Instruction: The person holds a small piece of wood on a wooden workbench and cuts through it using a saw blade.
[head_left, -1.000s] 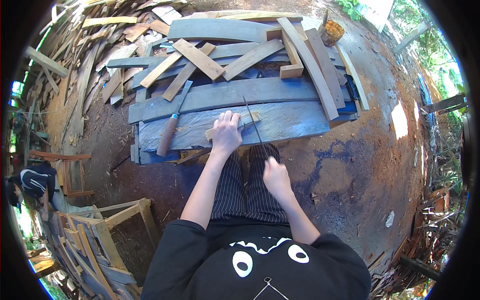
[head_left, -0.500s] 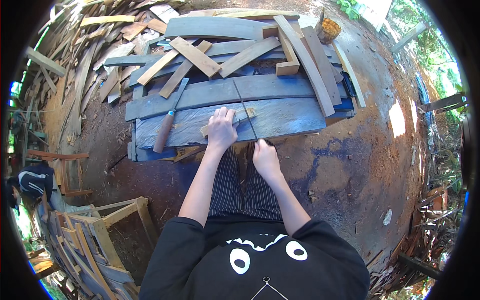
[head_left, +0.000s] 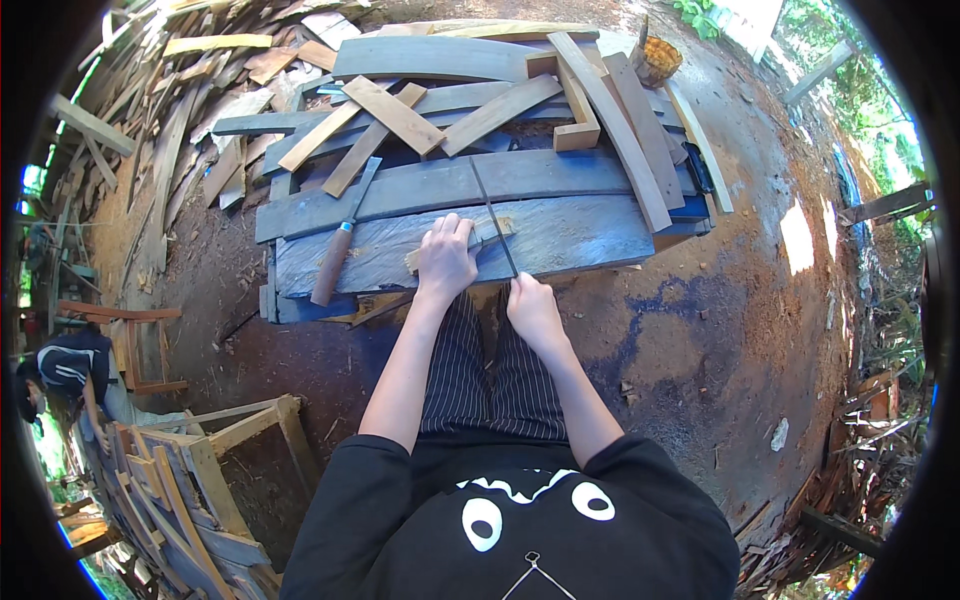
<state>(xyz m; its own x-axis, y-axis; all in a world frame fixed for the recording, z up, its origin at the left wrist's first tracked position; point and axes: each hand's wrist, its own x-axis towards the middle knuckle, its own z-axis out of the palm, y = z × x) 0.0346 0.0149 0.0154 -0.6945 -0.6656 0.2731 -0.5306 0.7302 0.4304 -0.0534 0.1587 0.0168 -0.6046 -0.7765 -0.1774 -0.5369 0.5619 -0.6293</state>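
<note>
My left hand (head_left: 447, 258) is closed on a small light wood block (head_left: 490, 229), pressing it on a weathered grey plank (head_left: 590, 232) at the bench's front. My right hand (head_left: 532, 308) grips the near end of a long, thin dark blade (head_left: 480, 185), which lies across the block just right of my left fingers; the handle is hidden in my fist. Left of my left hand, a chisel-like tool (head_left: 333, 262) with a brown wooden handle lies on the planks, its metal end pointing away from me.
Loose boards (head_left: 395, 115) and an L-shaped wood piece (head_left: 575, 138) cover the bench's back. A scrap-wood heap (head_left: 160, 90) lies back left, a cut stump (head_left: 660, 62) back right. A co-worker (head_left: 70, 365) bends at far left beside wooden frames (head_left: 245, 432).
My right hand has moved forward with the blade, sliding it farther across the block since a second ago. My left hand stays on the block; the view has shifted slightly.
</note>
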